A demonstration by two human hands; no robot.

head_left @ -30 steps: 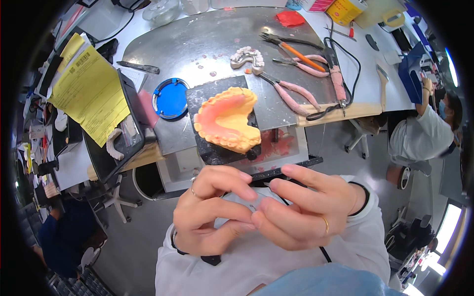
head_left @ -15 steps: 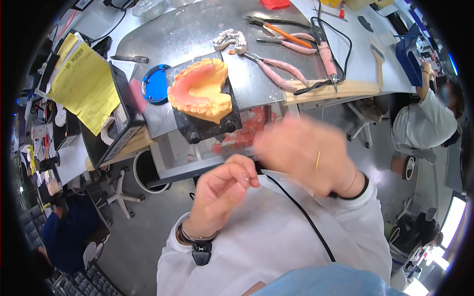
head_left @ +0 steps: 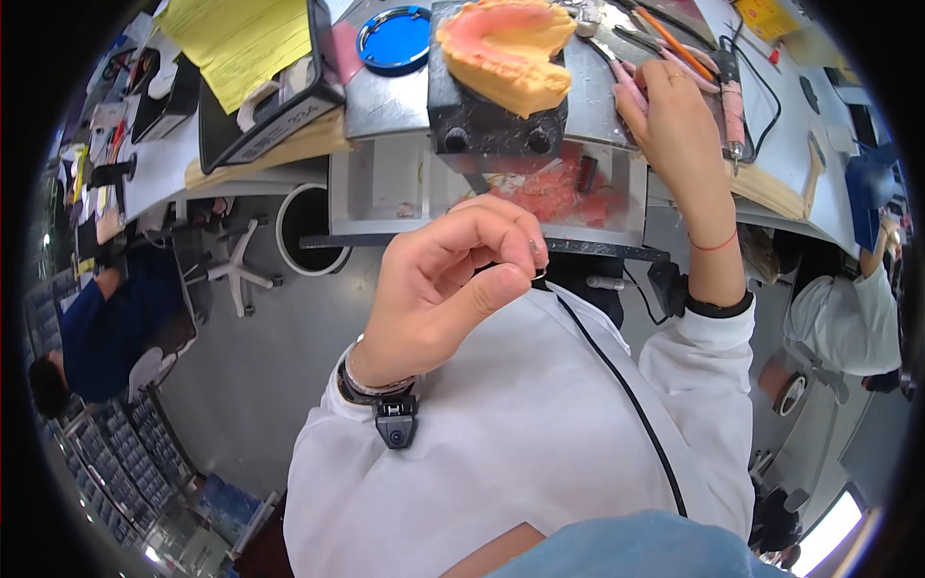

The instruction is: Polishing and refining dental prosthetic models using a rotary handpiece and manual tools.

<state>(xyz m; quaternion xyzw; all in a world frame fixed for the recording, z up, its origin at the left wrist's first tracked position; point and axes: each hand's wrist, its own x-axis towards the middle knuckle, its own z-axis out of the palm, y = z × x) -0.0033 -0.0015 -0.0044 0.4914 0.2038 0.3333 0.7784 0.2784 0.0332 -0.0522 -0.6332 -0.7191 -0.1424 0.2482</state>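
My left hand (head_left: 443, 289) is raised over my lap, thumb and fingertips pinched on a small thin piece of metal wire (head_left: 540, 274), mostly covered by the fingers. On the bench to the right, my right hand (head_left: 674, 125) has its thumb and fingers around a handle of the pink-handled pliers (head_left: 631, 89). A yellow dental cast (head_left: 525, 87) with a pink palate rests on a black block (head_left: 496, 130) at the bench edge. The tips of the pliers point away, among the other tools.
Below the block, an open drawer (head_left: 390, 178) holds pink-red scraps (head_left: 568, 197). Left of the cast are a round blue dish (head_left: 395, 40) and a black tray (head_left: 275, 120) with yellow paper (head_left: 241, 48). A corded pink-handled tool (head_left: 733, 111) lies beside my right hand. Co-workers sit at both sides.
My right hand has moved from beside my left hand, forward and right, onto the pliers. The left hand keeps its pinch. The view has shifted, so the bench sits higher in the picture.
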